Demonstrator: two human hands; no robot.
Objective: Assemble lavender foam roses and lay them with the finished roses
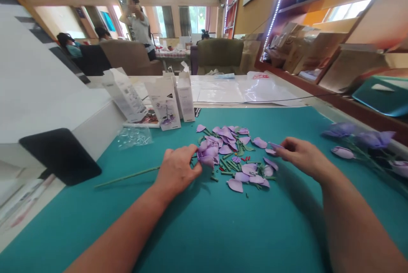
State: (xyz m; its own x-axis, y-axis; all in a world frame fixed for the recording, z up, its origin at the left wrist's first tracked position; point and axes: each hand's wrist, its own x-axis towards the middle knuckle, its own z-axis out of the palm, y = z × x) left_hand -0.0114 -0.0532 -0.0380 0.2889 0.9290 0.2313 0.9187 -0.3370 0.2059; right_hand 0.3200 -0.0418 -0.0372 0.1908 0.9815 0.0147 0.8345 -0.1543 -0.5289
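My left hand (180, 166) is closed round the top of a green stem (127, 176), just below a purple artificial flower (208, 152). The stem lies out to the left, low over the mat. On the right, my right hand (301, 156) pinches a purple petal (276, 146) between thumb and fingers. A paler petal (270, 152) shows just under it. Between my hands lies a loose heap of purple petals (226, 135), short green stem pieces (228, 166), small red pieces (245, 159) and a round purple part (236, 160).
White boxes (165, 105) stand at the back left beside a crumpled clear bag (134, 137). A black tablet-like panel (60, 156) leans at left. Finished-looking purple flowers (342, 152) lie at right on the green mat (236, 230). Clear plastic bags (267, 88) lie behind. People are farther back.
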